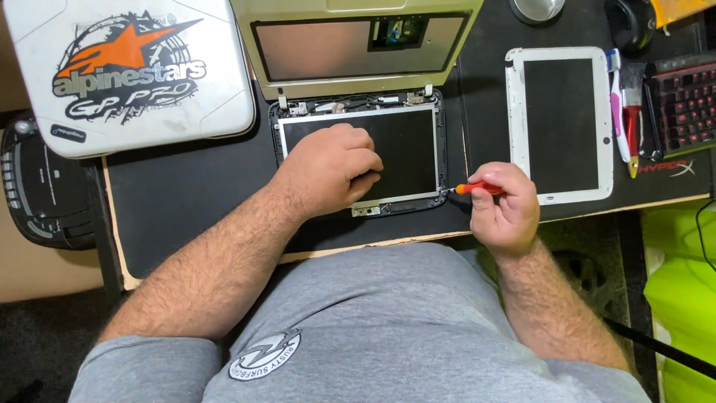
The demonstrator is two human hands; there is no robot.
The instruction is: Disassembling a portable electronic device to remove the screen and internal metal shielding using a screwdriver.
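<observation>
Right hand is closed around an orange screwdriver, its tip set at the lower right corner of the opened tablet, near the mat's front edge. Left hand is pressed, fingers curled, on the dark screen panel.

Screwdriver shaft mostly hidden in the right hand, tip too small to tell, keyboard cut off at right edge
</observation>
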